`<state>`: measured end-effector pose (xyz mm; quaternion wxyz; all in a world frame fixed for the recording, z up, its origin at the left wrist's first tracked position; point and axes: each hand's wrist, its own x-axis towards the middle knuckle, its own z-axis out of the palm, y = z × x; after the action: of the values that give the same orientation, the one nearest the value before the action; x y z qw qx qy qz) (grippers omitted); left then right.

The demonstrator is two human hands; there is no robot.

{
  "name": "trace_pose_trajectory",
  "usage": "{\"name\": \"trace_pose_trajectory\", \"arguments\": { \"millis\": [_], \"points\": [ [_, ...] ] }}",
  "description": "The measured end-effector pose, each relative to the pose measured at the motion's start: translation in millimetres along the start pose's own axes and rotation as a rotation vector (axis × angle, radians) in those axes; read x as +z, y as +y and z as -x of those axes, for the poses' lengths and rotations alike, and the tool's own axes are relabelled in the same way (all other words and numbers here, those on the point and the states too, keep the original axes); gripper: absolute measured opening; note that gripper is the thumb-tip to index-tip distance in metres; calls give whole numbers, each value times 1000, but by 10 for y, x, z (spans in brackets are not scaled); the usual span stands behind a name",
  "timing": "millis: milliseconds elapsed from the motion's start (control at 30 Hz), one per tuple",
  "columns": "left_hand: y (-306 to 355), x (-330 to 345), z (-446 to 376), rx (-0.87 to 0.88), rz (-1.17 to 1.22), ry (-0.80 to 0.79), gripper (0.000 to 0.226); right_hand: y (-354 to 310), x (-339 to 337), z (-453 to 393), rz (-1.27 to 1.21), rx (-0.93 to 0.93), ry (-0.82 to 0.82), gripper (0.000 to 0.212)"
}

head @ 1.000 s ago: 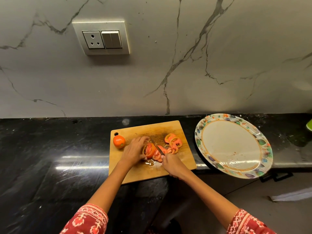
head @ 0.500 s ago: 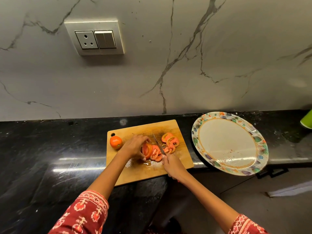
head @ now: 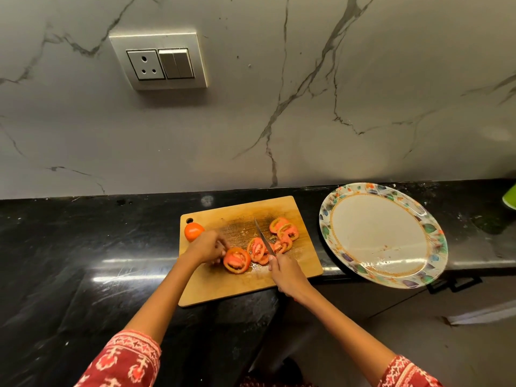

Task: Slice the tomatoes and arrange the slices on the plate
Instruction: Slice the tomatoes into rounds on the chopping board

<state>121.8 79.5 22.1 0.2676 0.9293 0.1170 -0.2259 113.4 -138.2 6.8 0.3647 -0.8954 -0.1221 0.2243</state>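
Fingers of right hand (head: 287, 272) grip knife (head: 264, 238); left hand (head: 206, 247) fingers curled against cut tomato (head: 236, 260) on board (head: 223, 286).

I am standing in a home kitchen. A black polished stone tabletop (head: 83, 261) runs along a wall of grey marble-look slab (head: 279, 121) with dark veins, and a socket and switch plate (head: 159, 61) is set into that wall. On the tabletop lie a wooden cutting board (head: 240, 286) with cut tomato slices (head: 284, 233) and a flower-rimmed plate (head: 430, 233).
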Motion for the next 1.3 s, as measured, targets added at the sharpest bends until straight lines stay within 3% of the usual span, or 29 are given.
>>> {"name": "trace_pose_trajectory", "arguments": {
  "millis": [67,167,233,333,467,567,700,900,1067,1200,1300],
  "points": [
    [5,-41,81,-76,-9,-154,18,7,2,0,-2,-6,9,28],
    [-5,-54,99,12,-141,53,18,17,6,2,-3,-17,12,28],
    [9,4,80,115,-97,127,24,10,22,11,-6,-12,8,29],
    [70,103,44,200,-113,57,31,-3,51,9,2,-16,17,30],
    [97,171,10,119,-202,-44,35,-2,60,16,-15,-32,58,34],
    [67,187,9,32,-84,-100,21,26,56,19,-36,-38,68,29],
    [-36,106,80,-33,47,-112,19,42,43,6,-51,-37,83,28],
    [-57,169,209,-62,412,142,16,-5,92,-26,-69,-71,77,25],
    [49,422,302,-7,423,244,25,-102,139,-76,-81,-139,94,20],
    [67,430,345,46,479,180,27,-154,133,-108,-121,-157,83,12],
    [43,399,355,102,513,110,23,-179,113,-170,-143,-144,46,18]
  ]
}}
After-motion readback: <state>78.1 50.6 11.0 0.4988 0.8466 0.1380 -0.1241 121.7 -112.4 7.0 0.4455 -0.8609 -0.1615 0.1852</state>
